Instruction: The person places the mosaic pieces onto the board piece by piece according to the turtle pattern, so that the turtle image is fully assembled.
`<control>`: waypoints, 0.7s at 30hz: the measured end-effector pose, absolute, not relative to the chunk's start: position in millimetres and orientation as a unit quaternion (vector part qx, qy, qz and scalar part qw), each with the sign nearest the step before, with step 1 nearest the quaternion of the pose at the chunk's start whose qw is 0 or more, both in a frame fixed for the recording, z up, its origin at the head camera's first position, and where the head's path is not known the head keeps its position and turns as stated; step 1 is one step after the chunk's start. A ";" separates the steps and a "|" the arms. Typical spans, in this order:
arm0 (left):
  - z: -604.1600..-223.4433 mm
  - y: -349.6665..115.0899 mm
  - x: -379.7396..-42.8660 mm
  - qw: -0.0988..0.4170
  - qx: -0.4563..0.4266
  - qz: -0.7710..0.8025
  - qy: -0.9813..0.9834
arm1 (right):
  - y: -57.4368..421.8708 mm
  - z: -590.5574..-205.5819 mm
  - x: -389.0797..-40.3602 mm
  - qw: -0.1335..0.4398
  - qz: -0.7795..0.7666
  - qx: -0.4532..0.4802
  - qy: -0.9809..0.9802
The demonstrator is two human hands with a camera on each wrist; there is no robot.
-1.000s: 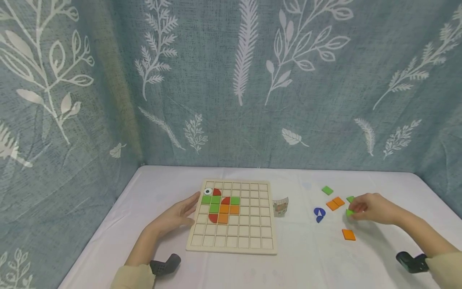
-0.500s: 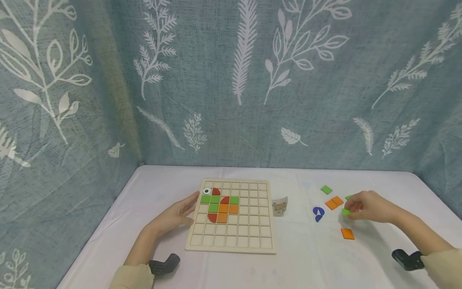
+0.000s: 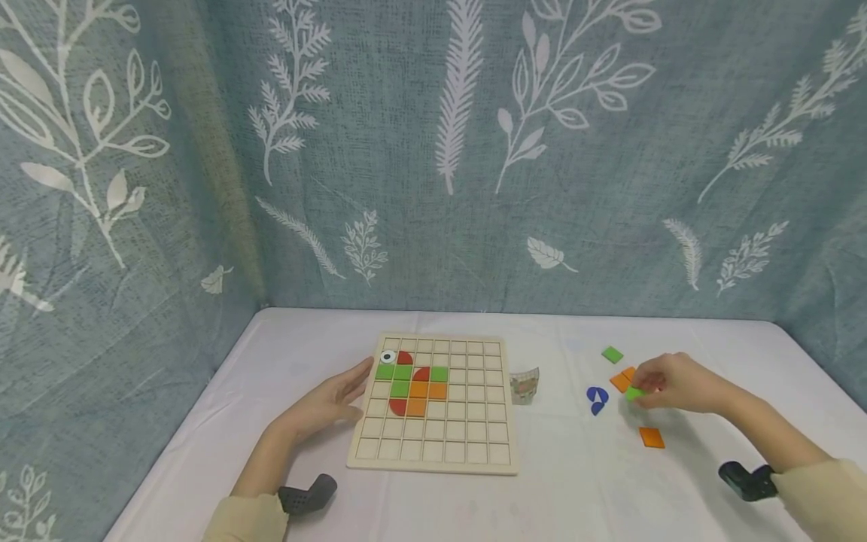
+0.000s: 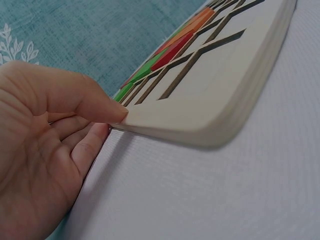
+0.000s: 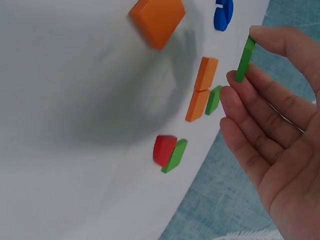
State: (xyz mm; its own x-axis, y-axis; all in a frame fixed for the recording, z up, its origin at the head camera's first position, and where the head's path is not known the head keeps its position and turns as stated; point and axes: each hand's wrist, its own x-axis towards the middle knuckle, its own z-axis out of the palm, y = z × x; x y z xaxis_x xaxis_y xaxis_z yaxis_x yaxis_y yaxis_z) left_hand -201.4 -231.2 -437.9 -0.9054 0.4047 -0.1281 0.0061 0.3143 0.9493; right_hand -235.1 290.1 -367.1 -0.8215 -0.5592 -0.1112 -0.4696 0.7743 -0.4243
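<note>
Within the right grip (image 3: 677, 382) sits a green tile (image 5: 245, 61).

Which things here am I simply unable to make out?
- Head view: the printed slip is too small to read.
- Head view: the right hand hides the red piece.
- Left wrist view: the frame's top edge cuts off the board.
- Right wrist view: the top edge crops the blue pieces.

Behind and beside a white-covered counter (image 3: 576, 467), blue-green fabric (image 3: 400, 150) printed with white leaves (image 3: 544, 253) and sprigs (image 3: 460, 90), softly lit.
</note>
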 end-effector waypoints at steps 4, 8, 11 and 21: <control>-438.3 -231.3 -201.8 0.176 0.130 0.572 0.790 | 284.2 -366.9 -237.3 0.114 -0.196 -0.285 0.931; -438.8 -231.2 -201.7 0.175 0.130 0.571 0.792 | 278.6 -368.7 -240.0 0.117 -0.200 -0.293 0.928; -439.0 -230.8 -201.5 0.176 0.129 0.572 0.791 | 274.3 -370.3 -241.5 0.120 -0.203 -0.296 0.926; -437.9 -230.4 -201.0 0.169 0.133 0.565 0.797 | 254.0 -372.1 -245.5 0.102 -0.223 -0.326 0.913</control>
State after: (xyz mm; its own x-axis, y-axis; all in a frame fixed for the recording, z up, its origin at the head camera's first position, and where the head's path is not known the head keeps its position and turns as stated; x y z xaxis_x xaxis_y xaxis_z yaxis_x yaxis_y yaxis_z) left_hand -201.0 -230.4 -437.9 -0.9079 0.4021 -0.1186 0.0214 0.3269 0.9448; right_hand -245.5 254.0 -372.1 -0.7672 -0.6400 -0.0410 -0.5491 0.6885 -0.4738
